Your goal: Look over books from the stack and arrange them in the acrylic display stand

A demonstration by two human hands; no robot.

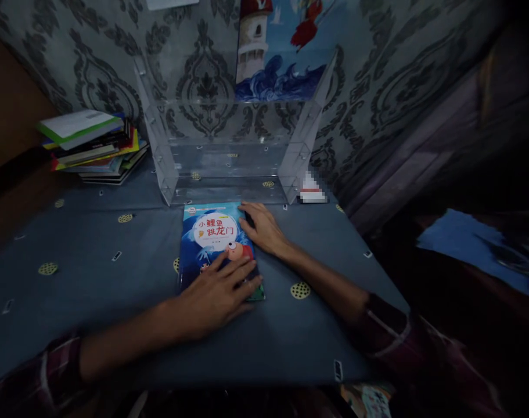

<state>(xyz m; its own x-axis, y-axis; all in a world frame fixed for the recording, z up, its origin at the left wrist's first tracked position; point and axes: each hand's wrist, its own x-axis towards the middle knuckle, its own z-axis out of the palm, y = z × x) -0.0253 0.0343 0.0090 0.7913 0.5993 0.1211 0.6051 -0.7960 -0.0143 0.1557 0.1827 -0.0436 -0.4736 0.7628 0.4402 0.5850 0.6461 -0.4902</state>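
A blue picture book (216,229) lies flat on the table, its cover facing up with red Chinese lettering in a white oval. My left hand (223,290) rests over the lower part of the cover, fingers spread and pointing up to the right, hiding some of the drawing. At the book's upper right edge is my right hand (264,229), its fingertips touching the corner and its fingers stretched out. Just behind the book stands a clear acrylic tiered rack (227,165), with no books on its shelves.
A stack of books (94,145) sits at the back left of the blue patterned tablecloth (85,244). A blurred-out white object (313,188) is beside the rack's right foot. On the wall hangs a lighthouse poster (281,52). Blue cloth (464,238) lies off to the right.
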